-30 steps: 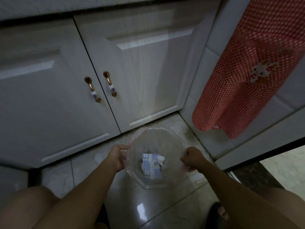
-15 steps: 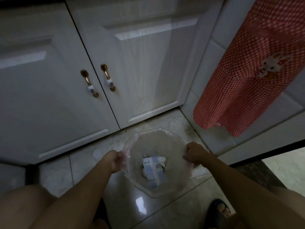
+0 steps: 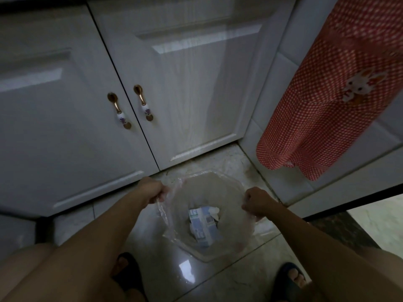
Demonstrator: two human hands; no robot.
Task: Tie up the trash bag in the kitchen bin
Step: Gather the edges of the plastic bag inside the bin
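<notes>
Two hands are shown closed on the rim of the trash bag (image 3: 174, 216), a clear liner seated in the kitchen bin (image 3: 202, 257) on the tiled floor (image 3: 239, 277). The left hand (image 3: 152, 190) is clenched on the liner's left edge (a loose fold of plastic is lifted away from the bin there), and the right hand (image 3: 256, 202) is fisted on the right edge. A blue-and-white carton (image 3: 204, 227) is seen at the bottom of the bin. Beyond the bin, white cabinet doors (image 3: 185, 83) are closed; up and to the right of it, a red dotted cloth (image 3: 322, 118) is hung. Sandalled feet are placed nearer the viewer than the bin.
</notes>
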